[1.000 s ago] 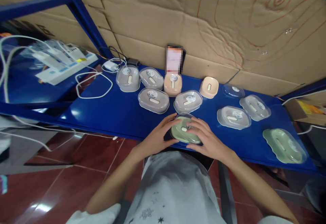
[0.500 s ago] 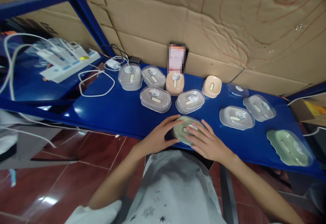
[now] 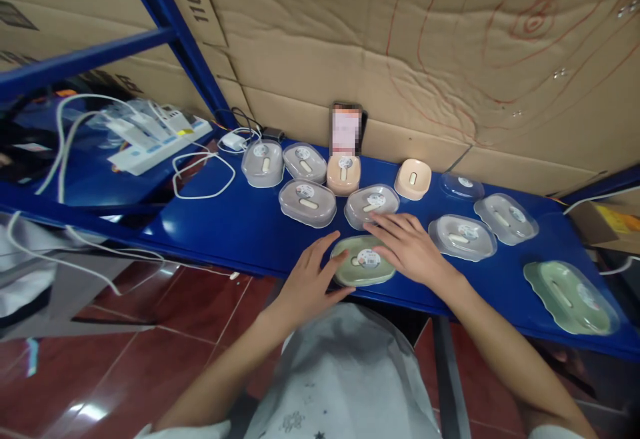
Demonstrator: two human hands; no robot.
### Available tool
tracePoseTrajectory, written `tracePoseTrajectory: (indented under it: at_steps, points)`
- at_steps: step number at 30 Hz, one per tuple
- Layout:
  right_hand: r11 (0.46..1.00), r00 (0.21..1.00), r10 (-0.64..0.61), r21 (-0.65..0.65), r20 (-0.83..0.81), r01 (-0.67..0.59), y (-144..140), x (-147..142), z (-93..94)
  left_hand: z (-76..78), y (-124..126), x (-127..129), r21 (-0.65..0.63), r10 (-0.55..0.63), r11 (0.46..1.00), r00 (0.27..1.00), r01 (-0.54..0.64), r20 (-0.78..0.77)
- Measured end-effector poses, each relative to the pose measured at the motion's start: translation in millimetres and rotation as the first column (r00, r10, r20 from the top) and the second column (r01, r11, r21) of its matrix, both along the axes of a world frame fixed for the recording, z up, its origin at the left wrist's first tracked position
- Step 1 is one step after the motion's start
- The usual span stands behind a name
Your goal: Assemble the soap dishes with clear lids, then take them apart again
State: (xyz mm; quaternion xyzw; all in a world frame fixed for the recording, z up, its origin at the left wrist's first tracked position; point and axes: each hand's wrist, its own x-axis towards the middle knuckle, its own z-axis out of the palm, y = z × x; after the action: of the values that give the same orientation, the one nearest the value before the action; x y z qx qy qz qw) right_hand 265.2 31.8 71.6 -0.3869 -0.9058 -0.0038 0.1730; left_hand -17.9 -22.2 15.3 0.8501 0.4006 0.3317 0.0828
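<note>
A green soap dish (image 3: 356,272) with a clear lid and a round label lies near the table's front edge. Around its left end is my left hand (image 3: 309,278), thumb and fingers apart; I cannot tell whether it presses on the dish. My right hand (image 3: 413,252) is at the dish's right end, fingers stretched forward and holding nothing. Its fingertips reach the near side of a grey lidded dish (image 3: 363,210) just behind. Another grey dish (image 3: 307,204) sits behind my left hand.
Further grey dishes (image 3: 463,238) stand to the right, with a second green one (image 3: 570,298) at the far right. A peach dish (image 3: 413,179) has no lid; a loose clear lid (image 3: 463,186) lies nearby. A phone (image 3: 346,129) leans on cardboard. Cables and a power strip (image 3: 160,149) are left.
My right hand has lifted off the green dish's label and moved up and to the right. The left hand has opened a little wider. The view has shifted slightly.
</note>
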Motion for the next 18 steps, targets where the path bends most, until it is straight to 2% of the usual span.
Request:
tracePoseTrajectory:
  at_steps: [4, 7, 10, 13, 16, 18]
  points:
    - [0.996, 0.986, -0.088, 0.005, 0.139, 0.088, 44, 3, 4.6, 4.1, -12, 4, 0.117, 0.051, 0.992, 0.996, -0.043, -0.073]
    - [0.967, 0.941, -0.255, 0.044, 0.221, 0.252, 73, 25, 14.8, 9.6, -14, 12, 0.106, 0.047, 0.994, 0.988, -0.032, -0.144]
    - [0.891, 0.858, -0.435, -0.007, 0.273, 0.454, 95, 67, 30.0, 16.9, -6, 26, 0.121, 0.089, 0.991, 0.971, -0.063, -0.222]
    - [0.783, 0.756, -0.561, -0.08, 0.338, 0.617, 112, 119, 40.2, 28.0, 17, 47, 0.156, 0.221, 0.972, 0.917, -0.177, -0.333]
    - [0.687, 0.664, -0.618, -0.122, 0.421, 0.716, 124, 161, 38.1, 41.7, 45, 71, 0.139, 0.317, 0.948, 0.846, -0.285, -0.428]
    - [0.661, 0.64, -0.62, -0.137, 0.454, 0.738, 129, 176, 30.5, 48.6, 61, 84, 0.12, 0.344, 0.938, 0.82, -0.326, -0.457]
